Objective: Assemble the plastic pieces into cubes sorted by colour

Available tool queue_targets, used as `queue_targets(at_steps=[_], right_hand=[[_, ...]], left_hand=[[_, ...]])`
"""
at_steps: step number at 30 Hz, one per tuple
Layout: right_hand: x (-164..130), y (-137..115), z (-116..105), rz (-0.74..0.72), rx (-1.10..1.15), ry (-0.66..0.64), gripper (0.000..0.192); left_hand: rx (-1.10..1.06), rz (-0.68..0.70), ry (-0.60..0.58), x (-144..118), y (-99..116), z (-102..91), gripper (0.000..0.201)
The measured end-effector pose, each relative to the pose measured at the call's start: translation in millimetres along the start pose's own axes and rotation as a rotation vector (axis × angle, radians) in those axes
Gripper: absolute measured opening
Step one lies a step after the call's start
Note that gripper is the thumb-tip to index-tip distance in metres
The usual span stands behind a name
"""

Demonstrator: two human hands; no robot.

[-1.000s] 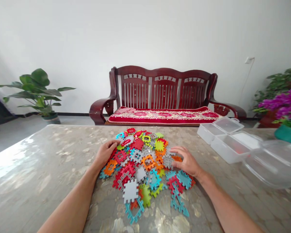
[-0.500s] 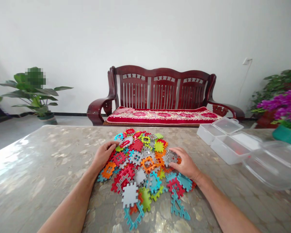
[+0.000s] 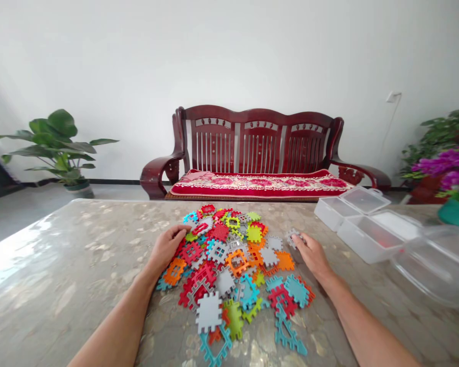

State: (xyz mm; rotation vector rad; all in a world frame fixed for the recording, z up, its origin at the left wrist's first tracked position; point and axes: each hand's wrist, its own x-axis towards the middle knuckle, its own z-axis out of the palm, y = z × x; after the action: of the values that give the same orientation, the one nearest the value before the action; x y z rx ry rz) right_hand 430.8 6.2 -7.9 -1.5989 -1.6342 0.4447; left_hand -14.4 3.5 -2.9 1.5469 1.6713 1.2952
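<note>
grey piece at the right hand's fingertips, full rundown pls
The grey piece is a small flat tile with notched, toothed edges, plastic by the look of it. It sits apart from the main pile of coloured tiles, just off its right edge, on the marbled table. The right hand has its fingertips on it; whether it is pinched or only touched cannot be told. It looks slightly lifted, but that is unclear. Cut-outs are too small to make out.

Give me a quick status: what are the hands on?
Left hand flat on pile of colourful plastic interlocking tiles. Right hand pinching grey notched tile at pile's right edge. Clear plastic boxes stand apart, right.
</note>
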Motion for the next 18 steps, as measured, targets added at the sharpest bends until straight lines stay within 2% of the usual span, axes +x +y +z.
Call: queue_targets(at_steps=[3,9,12,15,18], right_hand=[[1,1,3,-0.020,0.037,0.027,0.042],[5,7,7,0.012,0.130,0.001,0.047],[7,9,6,-0.024,0.155,0.061,0.047],[7,11,6,-0.049,0.107,0.137,0.047],[7,13,6,-0.086,0.022,0.119,0.048]], left_hand=[[0.010,0.008,0.010,-2,1,0.4,0.042],[0.015,0.002,-0.005,-2,2,1.5,0.040],[0.017,0.010,-0.009,-1,1,1.4,0.040],[0.021,0.007,-0.003,0,-1,1.1,0.041],[0.023,-0.008,-0.003,0,-2,0.9,0.044]])
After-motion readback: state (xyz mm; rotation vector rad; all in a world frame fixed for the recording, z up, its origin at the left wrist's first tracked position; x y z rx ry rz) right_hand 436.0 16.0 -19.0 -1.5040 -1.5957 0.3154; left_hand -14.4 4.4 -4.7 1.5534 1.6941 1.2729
